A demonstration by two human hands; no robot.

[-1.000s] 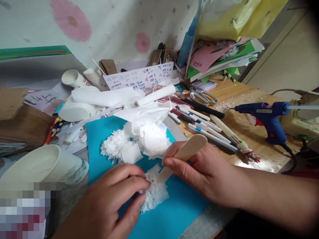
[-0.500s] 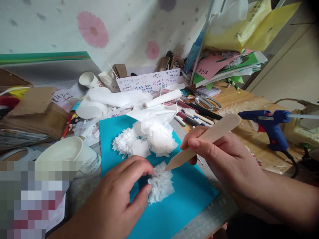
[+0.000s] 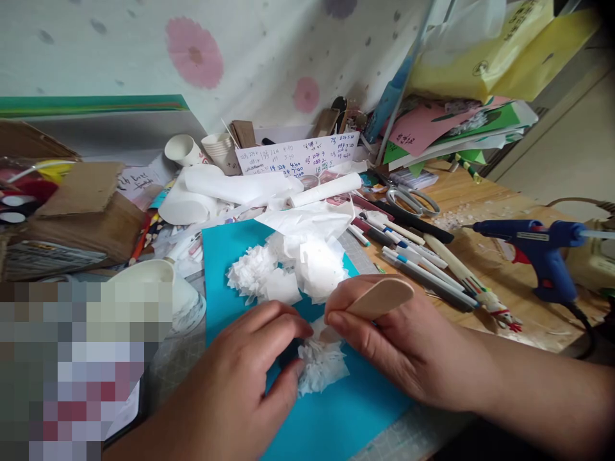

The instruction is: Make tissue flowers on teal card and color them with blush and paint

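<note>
A small ruffled clump of white tissue paper sits on a sheet of blue paper. My left hand curls at its left edge, thumb and index fingertip against the tissue. My right hand grips a flat wooden craft stick between thumb and fingers. The stick's rounded end points up and right; its lower tip is hidden by the hand at the clump's upper edge. Farther up the blue sheet lie a ruffled white tissue bunch and a larger rounded one.
A blue hot glue gun stands at right on the wooden table. Several pens, scissors and a white paper roll lie behind the sheet. To the left are a white cup and a cardboard box.
My right hand has moved down and left, bringing the stick to the clump and standing it at another tilt. My left hand stays at the clump. The whole view has shifted slightly.
</note>
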